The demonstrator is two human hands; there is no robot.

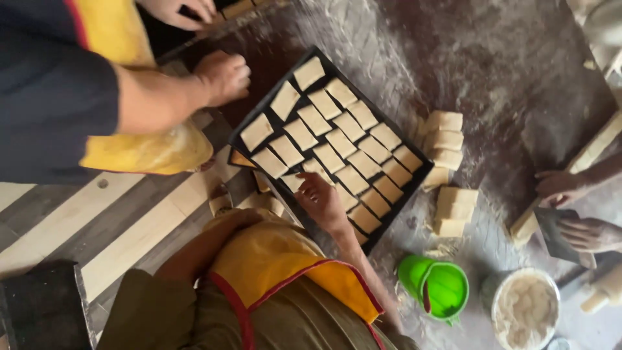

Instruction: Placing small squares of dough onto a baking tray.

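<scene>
Dough squares (337,142) lie in rows on the black tray (249,120), which sits on the floured table (492,78); my right hand (321,198) rests at the tray's near edge, fingers bent down onto one pale square, though I cannot tell whether they pinch it; my left forearm (214,243) ends by the tray corner, its hand hidden; another person's hand (223,78) presses the table beyond; stacked dough blocks (450,194) and a green bucket (440,285) stand near.
</scene>
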